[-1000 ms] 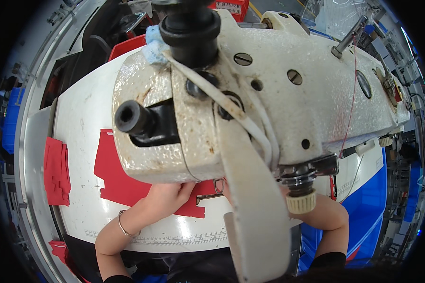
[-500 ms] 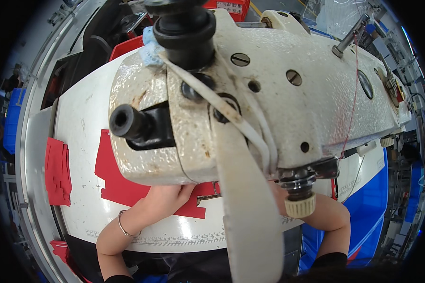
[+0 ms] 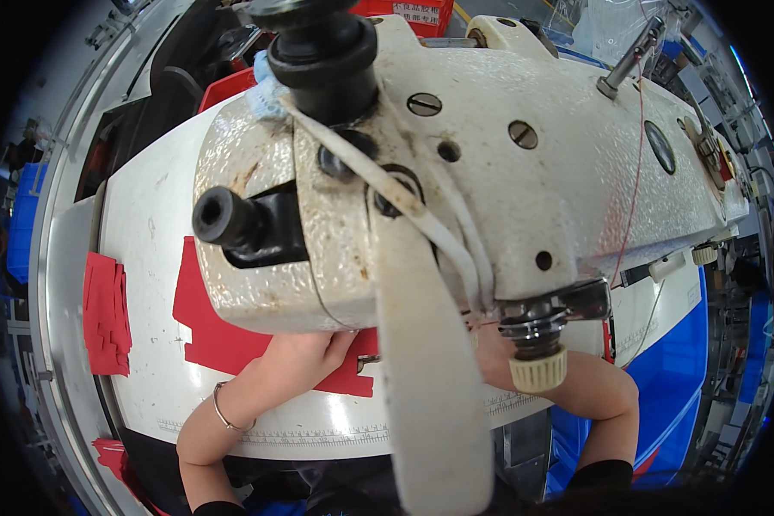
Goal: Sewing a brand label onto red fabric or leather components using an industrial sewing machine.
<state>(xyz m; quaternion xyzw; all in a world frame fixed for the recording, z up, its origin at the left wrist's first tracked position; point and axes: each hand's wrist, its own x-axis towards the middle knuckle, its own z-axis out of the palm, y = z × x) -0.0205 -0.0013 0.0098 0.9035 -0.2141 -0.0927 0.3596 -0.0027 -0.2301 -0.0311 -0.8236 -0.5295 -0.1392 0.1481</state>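
The person's left hand [image 3: 301,359] is lying over a flat red sheet with notched edges [image 3: 219,331]. Its fingertips are hiding under the nose of a big cream metal sewing machine [image 3: 507,206], so I cannot tell if they are pinching the sheet or just pressing on it. The sheet is spreading mostly to the left of these fingers, with a bit showing to their right. A small metal part [image 3: 366,361] is sitting over that bit, just right of the left fingers. A thin silver bracelet [image 3: 221,407] is circling the left wrist, below the fingers.

The person's right hand [image 3: 494,353] is reaching in from the other side. A long, flat white blade [image 3: 434,404] is hanging between the 2 hands, and the right fingers are mostly hiding, so I cannot tell if they are gripping anything.

A smooth white worktop [image 3: 150,206] is lying under both hands. Far left of the left fingers, a pile of red pieces [image 3: 106,314] is lying near its edge. A blue plastic bin [image 3: 666,378] is standing right of the right fingers. A thin red thread [image 3: 637,189] is hanging above and to the right of them.
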